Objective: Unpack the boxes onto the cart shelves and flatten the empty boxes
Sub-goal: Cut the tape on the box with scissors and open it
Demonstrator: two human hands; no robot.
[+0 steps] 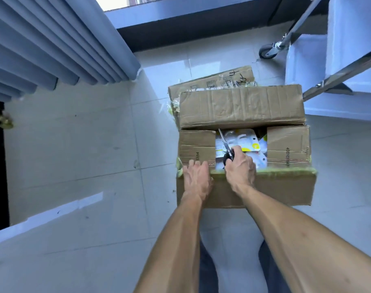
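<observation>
Cardboard box (243, 166) sits on the floor at centre right, flaps partly open over packets (239, 144). Right hand (240, 168) grips scissors (226, 148); left hand (196, 176) presses flat on the near edge. Best keep blades shallow, clear of the packets.

The floor is made of big pale shiny tiles (74, 157) with thin grey lines between them. Long grey-blue curtains with deep folds (53, 39) hang at the upper left. A dark low ledge (191, 30) runs along the top, under a bright window (110, 2). Daylight makes the tiles look bluish.
</observation>
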